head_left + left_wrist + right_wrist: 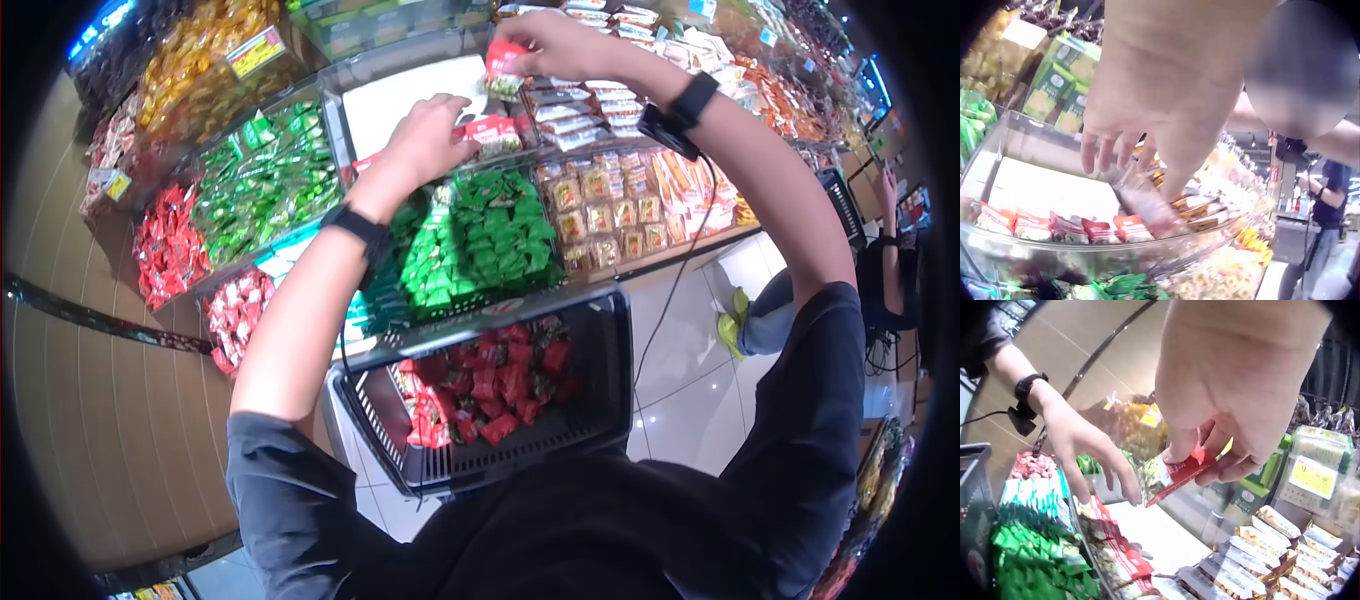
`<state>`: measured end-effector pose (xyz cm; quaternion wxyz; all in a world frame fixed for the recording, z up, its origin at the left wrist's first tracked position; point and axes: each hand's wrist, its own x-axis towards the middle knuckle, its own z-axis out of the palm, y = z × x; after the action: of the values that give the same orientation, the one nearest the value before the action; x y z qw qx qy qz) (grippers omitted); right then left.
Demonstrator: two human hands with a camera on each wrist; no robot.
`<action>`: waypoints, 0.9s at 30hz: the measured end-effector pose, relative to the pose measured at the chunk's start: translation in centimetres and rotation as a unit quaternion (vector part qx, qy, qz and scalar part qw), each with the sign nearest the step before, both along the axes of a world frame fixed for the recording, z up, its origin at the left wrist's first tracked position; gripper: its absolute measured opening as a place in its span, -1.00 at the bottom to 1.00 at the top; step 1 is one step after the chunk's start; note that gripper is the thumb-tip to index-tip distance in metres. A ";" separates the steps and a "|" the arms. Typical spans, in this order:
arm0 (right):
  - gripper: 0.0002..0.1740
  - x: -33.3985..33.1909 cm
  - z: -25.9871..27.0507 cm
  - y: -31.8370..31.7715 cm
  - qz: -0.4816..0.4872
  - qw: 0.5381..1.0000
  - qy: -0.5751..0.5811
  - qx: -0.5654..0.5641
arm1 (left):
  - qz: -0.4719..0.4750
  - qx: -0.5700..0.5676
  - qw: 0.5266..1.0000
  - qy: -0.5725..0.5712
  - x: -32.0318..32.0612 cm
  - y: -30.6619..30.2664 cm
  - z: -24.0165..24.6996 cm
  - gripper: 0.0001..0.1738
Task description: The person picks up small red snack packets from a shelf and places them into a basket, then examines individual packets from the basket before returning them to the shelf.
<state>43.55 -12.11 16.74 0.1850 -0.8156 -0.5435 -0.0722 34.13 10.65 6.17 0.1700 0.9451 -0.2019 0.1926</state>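
Note:
My right hand pinches a small red snack packet between thumb and fingers, above the right side of a clear-walled bin. The packet is tilted, with a see-through part showing greenish contents. My left hand hangs over the same bin with loosely bent fingers and nothing in its grasp. Close below its fingertips, a row of several similar red packets stands along the bin's front wall. A white sheet covers the floor of the bin behind them.
A black shopping basket below me holds many red packets. Green-wrapped packets fill the bin in front. Brown-and-white packets lie to the right. Another person stands at the right near a shoe; a cable hangs from my right wrist.

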 end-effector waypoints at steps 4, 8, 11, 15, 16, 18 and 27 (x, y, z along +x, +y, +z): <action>-0.78 3.8 -2.1 2.2 0.012 0.993 0.036 -0.111 | 0.062 0.081 0.985 0.140 5.1 -2.1 -0.9 -0.35; -0.78 4.2 -3.6 3.2 -0.011 0.987 -0.011 -0.162 | 0.054 0.054 0.983 0.169 7.0 -2.4 -2.4 -0.44; -0.79 3.6 -4.6 3.9 -0.027 0.976 -0.007 -0.215 | 0.008 0.085 0.985 0.150 7.6 -1.7 -3.5 -0.53; -0.87 3.2 -5.9 4.9 -0.061 0.964 -0.013 -0.258 | -0.011 0.060 0.987 0.146 7.2 -1.2 -3.7 -0.52; -0.88 3.2 -6.3 5.1 -0.069 0.959 -0.015 -0.275 | -0.010 0.059 0.987 0.146 6.9 -1.2 -3.2 -0.52; -0.92 3.1 -7.0 5.8 -0.082 0.946 -0.031 -0.312 | 0.005 0.059 0.977 0.205 6.6 -1.4 -2.7 -0.42; -0.73 3.2 -9.4 6.8 -0.060 0.925 -0.082 -0.366 | 0.002 0.064 0.976 0.208 7.0 -0.6 -3.0 -0.49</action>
<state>46.73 -5.31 7.38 -0.1761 -0.8491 -0.4950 0.0540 41.10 10.06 3.18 0.1471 0.9738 -0.1722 -0.0210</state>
